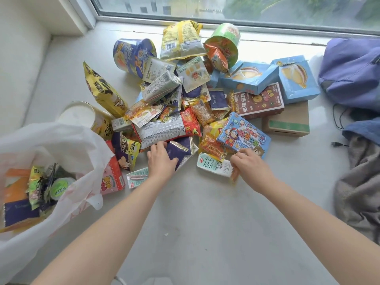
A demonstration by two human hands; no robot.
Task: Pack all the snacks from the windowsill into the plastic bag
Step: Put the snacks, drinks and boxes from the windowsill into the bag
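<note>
Navy packet (178, 150) under L grip (161, 159)

Pale stone windowsill (195, 212) runs beneath a white-framed window (185, 9) admitting daylight; white wall (18, 48) at left.

Blue backpack (349, 70) far right, grey cloth (357, 192) below, window (226, 7) behind.

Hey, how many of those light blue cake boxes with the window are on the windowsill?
2. One light blue box lies tilted behind the brown carton; the other light blue box sits right of it, near the purple bag. A blue edge behind the first may be a third.
</note>
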